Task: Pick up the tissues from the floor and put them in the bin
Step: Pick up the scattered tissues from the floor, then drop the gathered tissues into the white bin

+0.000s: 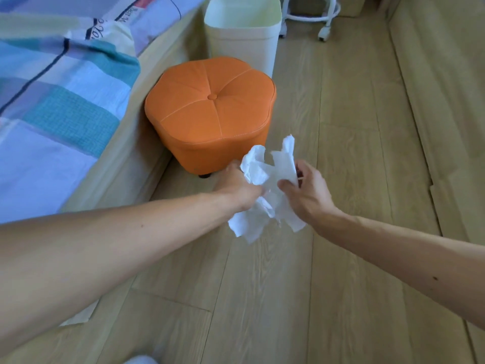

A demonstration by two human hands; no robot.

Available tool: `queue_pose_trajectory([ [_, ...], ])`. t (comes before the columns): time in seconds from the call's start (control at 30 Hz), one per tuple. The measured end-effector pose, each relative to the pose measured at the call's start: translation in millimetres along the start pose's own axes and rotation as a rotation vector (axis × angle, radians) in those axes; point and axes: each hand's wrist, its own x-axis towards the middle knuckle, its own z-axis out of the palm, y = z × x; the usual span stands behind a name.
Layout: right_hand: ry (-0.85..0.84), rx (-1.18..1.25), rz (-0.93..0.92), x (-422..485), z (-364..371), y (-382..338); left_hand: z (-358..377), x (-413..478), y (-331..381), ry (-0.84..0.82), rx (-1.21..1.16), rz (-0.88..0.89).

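Crumpled white tissues (265, 195) hang in the air between both hands, above the wooden floor. My left hand (237, 189) grips the bunch from the left, and my right hand (308, 190) pinches it from the right. A cream bin (242, 46) stands open at the top centre, beyond the stool and well ahead of the hands. Its inside is not visible from here.
An orange padded stool (210, 111) sits between my hands and the bin, against the bed frame. A bed with a striped blue cover (52, 101) fills the left. A white wheeled chair base (312, 14) stands behind the bin. Wooden floor (354, 114) stretches to the right.
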Motion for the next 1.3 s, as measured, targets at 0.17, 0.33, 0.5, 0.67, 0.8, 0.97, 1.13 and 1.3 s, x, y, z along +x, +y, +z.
queue_pose_trajectory([
  [0.17, 0.041, 0.183, -0.100, 13.3, -5.0, -40.0, 10.3, 19.7, 60.0, 0.027, -0.302, 0.059],
  [0.33, -0.003, 0.208, -0.247, 57.5, -46.8, -62.5, -5.9, 54.9, 125.3, -0.113, -0.590, -0.033],
  [0.5, 0.095, 0.082, -0.320, 100.4, -99.4, -95.1, -6.8, 69.5, 185.6, -0.205, -0.674, 0.059],
  [0.67, 0.126, 0.209, -0.145, 126.3, -161.6, -175.3, -46.0, 55.1, 284.2, -0.202, -0.607, 0.020],
  [0.8, 0.161, 0.196, -0.032, 149.1, -207.0, -269.6, -108.1, 41.1, 359.9, -0.108, -0.659, -0.067],
  [0.97, 0.130, 0.084, 0.103, 210.8, -211.3, -353.3, -171.3, 57.1, 388.9, -0.004, -0.646, -0.207],
  [1.13, 0.093, 0.058, 0.256, 292.0, -147.9, -372.4, -218.6, 126.9, 357.6, 0.090, -0.592, -0.346],
  [1.3, 0.150, 0.083, 0.388, 371.9, -82.0, -348.9, -238.5, 187.9, 312.6, 0.072, -0.556, -0.427],
])
